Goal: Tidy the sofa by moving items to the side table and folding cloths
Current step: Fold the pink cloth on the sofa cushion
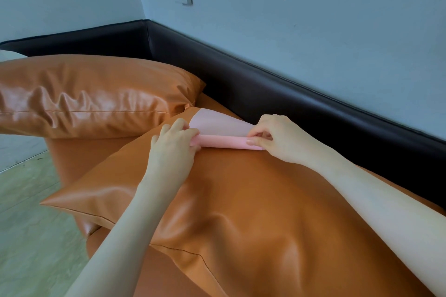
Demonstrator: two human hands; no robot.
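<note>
Head camera looks down on a pink cloth [217, 125] lying on the near orange cushion [241, 200] at its far end; how large the cloth is cannot be told, since its near edge is rolled or folded into a tube and both hands cover the ends. Left hand [173, 144] curls its fingers round the left end of that roll, forearm reaching across the cushion. Right hand [277, 137] pinches the right end between thumb and fingertips. Beyond the cushion lies a second orange cushion [91, 94], cut off by the frame's left edge, against the dark sofa back [277, 84].
</note>
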